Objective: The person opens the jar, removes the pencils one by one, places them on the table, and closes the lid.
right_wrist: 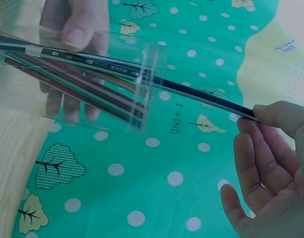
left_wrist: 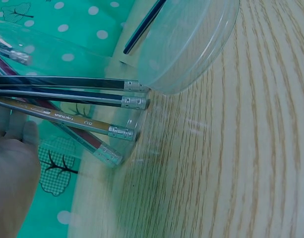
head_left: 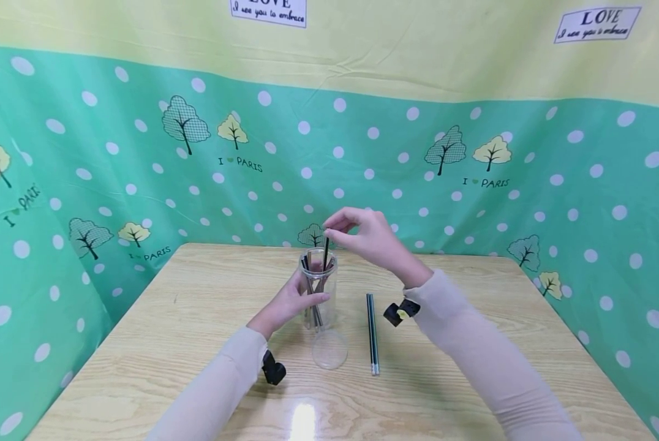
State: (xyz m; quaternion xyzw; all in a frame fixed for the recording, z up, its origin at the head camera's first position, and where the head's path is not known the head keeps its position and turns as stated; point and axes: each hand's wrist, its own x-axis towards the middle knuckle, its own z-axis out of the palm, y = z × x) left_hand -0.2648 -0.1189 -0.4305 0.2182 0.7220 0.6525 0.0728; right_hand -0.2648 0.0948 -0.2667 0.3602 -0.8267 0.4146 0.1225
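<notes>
A clear jar (head_left: 331, 309) stands on the table, and my left hand (head_left: 293, 301) grips its side. Several pencils lean inside it; the left wrist view shows their eraser ends at the bottom, among them a yellow-brown pencil (left_wrist: 67, 119). Above the rim, my right hand (head_left: 370, 240) pinches the upper end of a black pencil (right_wrist: 206, 96) between thumb and fingertips. That pencil's lower part is within the jar. In the right wrist view, the left thumb (right_wrist: 75, 37) lies across the jar's wall.
In front of the jar lies a clear round lid (head_left: 330, 350). Two dark pencils (head_left: 372, 334) lie side by side to the right of it on the wooden table (head_left: 197, 318). A green and yellow patterned cloth (head_left: 335, 141) hangs behind the table and at its sides.
</notes>
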